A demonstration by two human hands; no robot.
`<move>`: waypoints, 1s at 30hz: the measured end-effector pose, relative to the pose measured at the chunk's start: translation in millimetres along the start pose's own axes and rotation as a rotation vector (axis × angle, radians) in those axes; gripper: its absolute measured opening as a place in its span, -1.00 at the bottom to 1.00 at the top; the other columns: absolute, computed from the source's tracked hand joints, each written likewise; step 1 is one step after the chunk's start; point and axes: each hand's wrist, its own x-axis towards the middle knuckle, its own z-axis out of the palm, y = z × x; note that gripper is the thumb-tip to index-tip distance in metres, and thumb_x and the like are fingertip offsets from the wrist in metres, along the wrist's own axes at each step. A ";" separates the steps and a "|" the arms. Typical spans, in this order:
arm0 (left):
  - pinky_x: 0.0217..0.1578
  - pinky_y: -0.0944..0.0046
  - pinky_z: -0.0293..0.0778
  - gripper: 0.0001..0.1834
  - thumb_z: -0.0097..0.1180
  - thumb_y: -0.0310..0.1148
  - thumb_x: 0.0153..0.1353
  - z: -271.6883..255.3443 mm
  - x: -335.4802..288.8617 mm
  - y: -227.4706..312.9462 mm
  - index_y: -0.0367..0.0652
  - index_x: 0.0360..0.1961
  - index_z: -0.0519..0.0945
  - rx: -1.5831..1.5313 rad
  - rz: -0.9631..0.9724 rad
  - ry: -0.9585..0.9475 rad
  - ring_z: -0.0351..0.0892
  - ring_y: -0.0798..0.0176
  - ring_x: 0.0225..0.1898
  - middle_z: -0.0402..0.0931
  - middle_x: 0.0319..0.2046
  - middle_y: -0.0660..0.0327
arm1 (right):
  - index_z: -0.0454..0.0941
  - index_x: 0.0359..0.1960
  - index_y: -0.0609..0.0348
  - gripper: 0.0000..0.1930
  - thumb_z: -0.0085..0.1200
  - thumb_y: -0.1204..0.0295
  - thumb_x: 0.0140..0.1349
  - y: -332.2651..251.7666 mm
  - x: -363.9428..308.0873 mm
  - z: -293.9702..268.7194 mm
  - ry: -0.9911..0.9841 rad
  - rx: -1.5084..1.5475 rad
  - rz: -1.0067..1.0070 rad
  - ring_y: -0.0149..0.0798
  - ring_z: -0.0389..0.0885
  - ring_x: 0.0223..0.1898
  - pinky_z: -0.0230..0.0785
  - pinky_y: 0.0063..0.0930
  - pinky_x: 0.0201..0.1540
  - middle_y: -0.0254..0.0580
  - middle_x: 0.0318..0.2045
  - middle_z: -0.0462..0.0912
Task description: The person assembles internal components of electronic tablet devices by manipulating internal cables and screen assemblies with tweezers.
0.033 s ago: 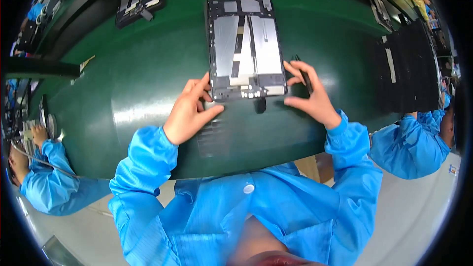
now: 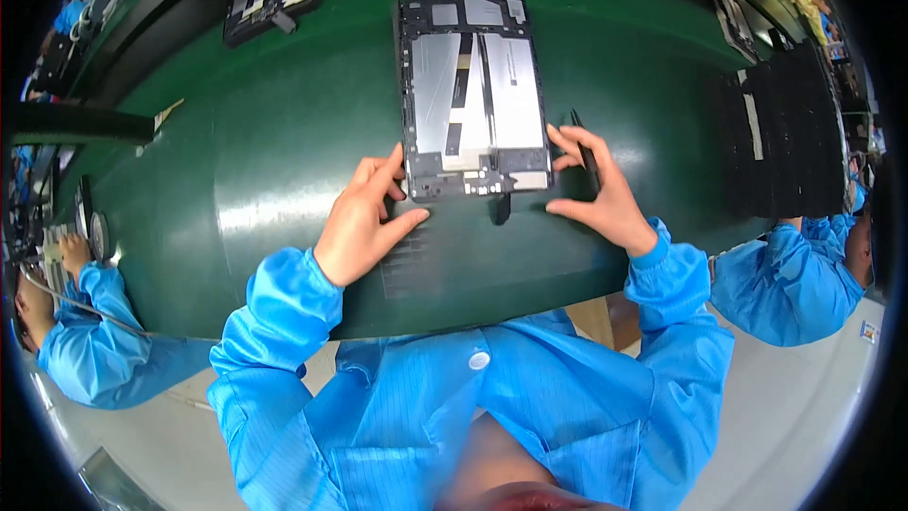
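I saw the tablet (image 2: 515, 76) pointing away lengthwise between left hand (image 2: 362, 222), half-open at its edge, and right hand (image 2: 610, 191), half-open, cradling a black tool (image 2: 588, 159).

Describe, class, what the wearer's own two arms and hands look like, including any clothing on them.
The left hand and right hand are both bare, without gloves. Each arm wears a long, loose, slightly shiny bright-blue sleeve: left sleeve, right sleeve. Both sleeves puff out and gather at the wrist.

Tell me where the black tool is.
In the head view, the black tool is right of centre, held in the right hand, beside the opened tablet.
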 end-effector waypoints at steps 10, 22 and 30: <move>-0.29 0.20 0.59 -0.29 0.37 -0.33 0.12 11.6 -13.0 -6.9 -0.19 0.31 0.42 0.430 0.125 0.229 0.59 0.19 -0.34 0.53 -0.10 0.17 | 0.29 0.23 0.19 -0.31 0.31 0.70 0.04 -3.7 7.2 16.9 0.096 -0.081 -0.005 -0.30 0.57 -0.03 0.43 -0.40 0.11 -0.12 0.25 0.51; -0.32 0.21 0.56 -0.59 0.40 -0.37 0.03 -1.0 -8.3 0.9 -0.09 -0.04 0.67 0.502 0.364 0.343 0.58 0.16 -0.35 0.57 -0.31 0.24 | 0.33 0.22 0.16 -0.37 0.30 0.64 0.10 -23.2 9.5 21.9 0.278 -0.146 -0.110 -0.24 0.60 0.09 0.41 -0.34 0.15 -0.13 0.15 0.61; -0.43 0.21 0.51 -0.83 0.36 -0.44 0.03 6.4 8.0 2.5 -0.08 -0.30 0.67 0.553 0.502 0.328 0.58 0.20 -0.41 0.58 -0.41 0.30 | 0.51 0.05 0.18 -0.60 0.26 0.59 0.16 -50.8 44.9 83.7 0.020 -0.265 -0.244 -0.10 0.68 -0.02 0.47 -0.31 0.08 -0.16 -0.10 0.73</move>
